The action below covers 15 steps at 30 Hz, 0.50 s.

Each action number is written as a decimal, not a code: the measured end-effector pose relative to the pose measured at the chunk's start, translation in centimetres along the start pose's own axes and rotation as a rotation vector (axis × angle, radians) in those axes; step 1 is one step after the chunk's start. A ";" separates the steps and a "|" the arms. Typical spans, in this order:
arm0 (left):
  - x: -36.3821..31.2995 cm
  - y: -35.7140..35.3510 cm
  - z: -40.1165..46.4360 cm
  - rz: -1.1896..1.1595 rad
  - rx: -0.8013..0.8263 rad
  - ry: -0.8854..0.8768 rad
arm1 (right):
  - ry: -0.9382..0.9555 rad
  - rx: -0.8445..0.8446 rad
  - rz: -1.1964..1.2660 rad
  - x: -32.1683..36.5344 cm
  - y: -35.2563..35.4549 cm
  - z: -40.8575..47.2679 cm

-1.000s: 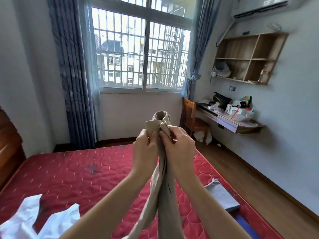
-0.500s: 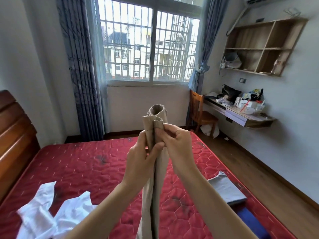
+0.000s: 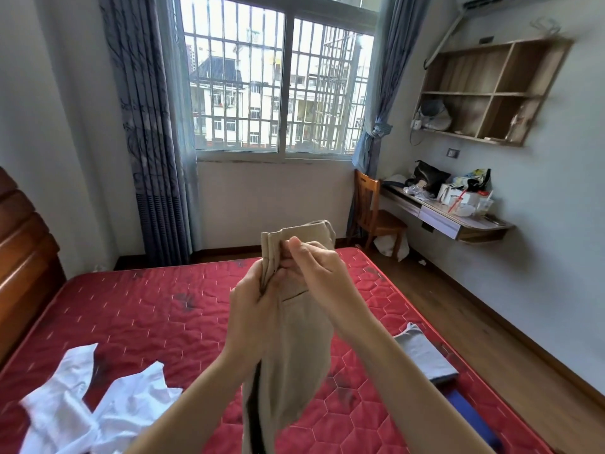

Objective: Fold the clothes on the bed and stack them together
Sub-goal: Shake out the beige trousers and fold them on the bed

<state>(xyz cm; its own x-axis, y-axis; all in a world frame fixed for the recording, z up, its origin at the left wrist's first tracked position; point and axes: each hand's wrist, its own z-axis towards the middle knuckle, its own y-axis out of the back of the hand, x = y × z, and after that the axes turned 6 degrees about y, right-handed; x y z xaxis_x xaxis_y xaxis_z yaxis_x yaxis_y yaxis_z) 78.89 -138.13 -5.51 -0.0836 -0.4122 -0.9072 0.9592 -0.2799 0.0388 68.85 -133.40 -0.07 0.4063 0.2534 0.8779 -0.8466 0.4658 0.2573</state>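
Beige trousers (image 3: 298,348) hang upright in front of me over the red quilted bed (image 3: 147,316). My left hand (image 3: 252,309) grips the waistband from the left side. My right hand (image 3: 324,276) pinches the top of the waistband from the right, thumb up. The legs of the trousers drop out of view at the bottom. A crumpled white garment (image 3: 82,411) lies on the bed at the lower left. A folded grey garment (image 3: 425,355) lies at the bed's right edge, with a blue folded piece (image 3: 471,417) just in front of it.
A wooden headboard (image 3: 23,257) stands at the left. Beyond the bed are a barred window (image 3: 278,86) and curtains. A wooden chair (image 3: 376,211), a cluttered wall desk (image 3: 458,214) and a wall shelf (image 3: 491,93) are at the right, with bare wooden floor (image 3: 491,339) beside the bed.
The view has tilted down and left, showing more bed and headboard. The trousers have turned, so a wider face with a pocket shows. Both hands keep hold of the waistband.
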 end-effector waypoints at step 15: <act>1.2 1.1 -2.6 -0.009 0.000 -0.192 | 0.334 0.223 -0.432 0.1 9.7 -1.0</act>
<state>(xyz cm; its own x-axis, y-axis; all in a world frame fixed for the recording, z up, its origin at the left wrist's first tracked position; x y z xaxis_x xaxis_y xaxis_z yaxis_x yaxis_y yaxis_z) 80.56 -136.64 -7.65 -0.1421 -0.5674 -0.8111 0.9583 -0.2842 0.0310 60.99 -128.00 2.07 0.7861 0.3503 0.5093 -0.6174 0.4059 0.6738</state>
